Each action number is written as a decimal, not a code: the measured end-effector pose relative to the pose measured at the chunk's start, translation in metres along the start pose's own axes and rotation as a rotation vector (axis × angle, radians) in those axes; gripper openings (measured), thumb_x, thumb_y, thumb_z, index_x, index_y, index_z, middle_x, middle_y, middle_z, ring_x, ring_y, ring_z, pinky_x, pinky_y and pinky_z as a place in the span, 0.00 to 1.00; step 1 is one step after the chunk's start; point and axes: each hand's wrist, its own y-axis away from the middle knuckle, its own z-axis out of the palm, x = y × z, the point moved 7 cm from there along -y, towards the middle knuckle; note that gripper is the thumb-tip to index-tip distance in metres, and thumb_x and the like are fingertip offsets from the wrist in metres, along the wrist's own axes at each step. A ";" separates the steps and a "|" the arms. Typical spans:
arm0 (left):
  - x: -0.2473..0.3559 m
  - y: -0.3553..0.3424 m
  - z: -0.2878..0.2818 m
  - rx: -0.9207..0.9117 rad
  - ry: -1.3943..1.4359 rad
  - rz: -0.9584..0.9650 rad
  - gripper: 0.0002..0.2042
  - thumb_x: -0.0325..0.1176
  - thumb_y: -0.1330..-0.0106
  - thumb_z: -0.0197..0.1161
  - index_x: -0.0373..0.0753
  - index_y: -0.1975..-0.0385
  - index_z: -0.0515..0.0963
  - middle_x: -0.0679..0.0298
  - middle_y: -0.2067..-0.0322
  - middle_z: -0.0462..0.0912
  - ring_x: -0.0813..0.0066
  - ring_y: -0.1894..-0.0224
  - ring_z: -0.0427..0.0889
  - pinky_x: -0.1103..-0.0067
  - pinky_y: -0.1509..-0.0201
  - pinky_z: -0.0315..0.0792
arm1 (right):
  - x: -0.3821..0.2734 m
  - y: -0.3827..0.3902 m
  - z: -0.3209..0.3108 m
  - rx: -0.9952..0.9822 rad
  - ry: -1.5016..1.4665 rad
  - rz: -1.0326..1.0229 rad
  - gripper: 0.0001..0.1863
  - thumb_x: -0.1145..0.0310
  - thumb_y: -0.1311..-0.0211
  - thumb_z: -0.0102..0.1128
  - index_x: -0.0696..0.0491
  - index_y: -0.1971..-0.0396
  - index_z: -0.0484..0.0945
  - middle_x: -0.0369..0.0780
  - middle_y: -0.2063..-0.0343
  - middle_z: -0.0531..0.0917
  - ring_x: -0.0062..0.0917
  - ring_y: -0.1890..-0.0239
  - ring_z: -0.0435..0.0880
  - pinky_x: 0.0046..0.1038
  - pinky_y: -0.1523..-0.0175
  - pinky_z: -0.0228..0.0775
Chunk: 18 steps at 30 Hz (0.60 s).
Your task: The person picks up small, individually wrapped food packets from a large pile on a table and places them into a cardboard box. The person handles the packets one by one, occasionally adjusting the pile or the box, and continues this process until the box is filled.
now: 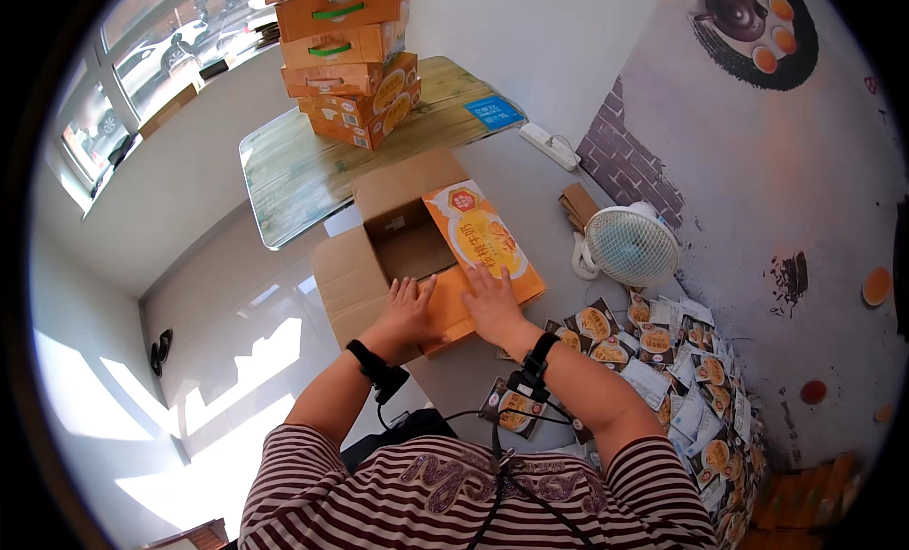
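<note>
An orange cardboard box (pixel 492 233) with a yellow printed picture stands on the grey table in front of me. Its far and left flaps are folded outward, showing plain brown cardboard, and part of the brown inside is visible. My left hand (pixel 409 311) lies on the box's near side by the opening, fingers stretched out. On the right, my right hand (pixel 492 304) rests flat on the orange panel, its fingertips touching the printed part. Both hands are open and hold nothing. Dark bands with small devices sit on both wrists, with black cables running between them.
A heap of small printed packets (pixel 705 389) covers the table's right side. Behind it stand a white fan (pixel 632 245), brown cardboard pieces (pixel 578 207) and a white power strip (pixel 549 147). Several orange boxes (pixel 346 53) are stacked on a wood-patterned table (pixel 294 186) beyond, near a blue sheet (pixel 494 113).
</note>
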 end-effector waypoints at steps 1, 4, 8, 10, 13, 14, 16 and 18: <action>0.003 -0.004 -0.002 -0.050 0.015 -0.017 0.57 0.58 0.64 0.71 0.41 0.33 0.46 0.41 0.43 0.59 0.49 0.35 0.51 0.62 0.30 0.34 | 0.004 0.000 -0.009 -0.008 0.049 0.006 0.16 0.69 0.47 0.50 0.51 0.56 0.74 0.46 0.41 0.63 0.37 0.34 0.53 0.52 0.36 0.43; 0.001 -0.006 -0.019 -0.089 0.035 -0.075 0.58 0.56 0.68 0.73 0.42 0.34 0.47 0.48 0.51 0.64 0.53 0.39 0.58 0.62 0.30 0.36 | 0.025 -0.004 -0.047 0.027 0.149 0.060 0.16 0.69 0.46 0.50 0.55 0.56 0.74 0.46 0.42 0.66 0.35 0.36 0.58 0.50 0.37 0.47; -0.022 -0.009 -0.022 0.095 0.159 -0.050 0.55 0.50 0.70 0.75 0.42 0.37 0.53 0.52 0.56 0.66 0.57 0.44 0.63 0.62 0.33 0.44 | 0.104 0.000 -0.072 0.111 -0.028 0.320 0.19 0.73 0.48 0.52 0.58 0.54 0.70 0.44 0.47 0.70 0.35 0.49 0.71 0.39 0.45 0.63; -0.031 -0.007 -0.030 0.176 0.190 0.000 0.46 0.46 0.68 0.74 0.42 0.43 0.59 0.54 0.57 0.66 0.57 0.46 0.64 0.61 0.35 0.48 | 0.138 0.016 -0.071 0.021 -0.171 0.472 0.22 0.77 0.49 0.53 0.55 0.51 0.68 0.45 0.50 0.72 0.38 0.53 0.75 0.35 0.51 0.68; -0.037 0.000 -0.077 0.331 0.048 0.060 0.28 0.37 0.61 0.70 0.41 0.56 0.68 0.57 0.61 0.67 0.58 0.50 0.66 0.62 0.37 0.50 | 0.173 0.043 -0.036 0.013 -0.399 0.540 0.24 0.80 0.50 0.53 0.51 0.49 0.67 0.44 0.57 0.74 0.36 0.57 0.76 0.32 0.57 0.72; -0.033 0.001 -0.099 0.386 -0.027 0.074 0.22 0.33 0.58 0.68 0.41 0.61 0.69 0.58 0.63 0.68 0.59 0.52 0.67 0.62 0.37 0.50 | 0.182 0.057 -0.005 -0.009 -0.521 0.577 0.24 0.81 0.50 0.53 0.50 0.50 0.67 0.42 0.60 0.75 0.31 0.58 0.77 0.31 0.58 0.72; -0.041 0.018 -0.128 0.484 -0.131 0.051 0.14 0.27 0.55 0.64 0.41 0.68 0.69 0.61 0.66 0.69 0.61 0.54 0.69 0.61 0.36 0.50 | 0.165 0.072 0.029 -0.122 -0.951 0.670 0.24 0.82 0.49 0.52 0.51 0.50 0.66 0.42 0.66 0.76 0.28 0.62 0.78 0.29 0.64 0.73; -0.059 0.035 -0.146 0.567 -0.189 0.020 0.09 0.22 0.53 0.60 0.41 0.73 0.69 0.63 0.69 0.70 0.62 0.56 0.71 0.61 0.35 0.49 | 0.128 0.088 0.052 -0.244 -1.394 0.784 0.24 0.82 0.49 0.51 0.53 0.50 0.63 0.42 0.69 0.76 0.26 0.67 0.78 0.27 0.71 0.73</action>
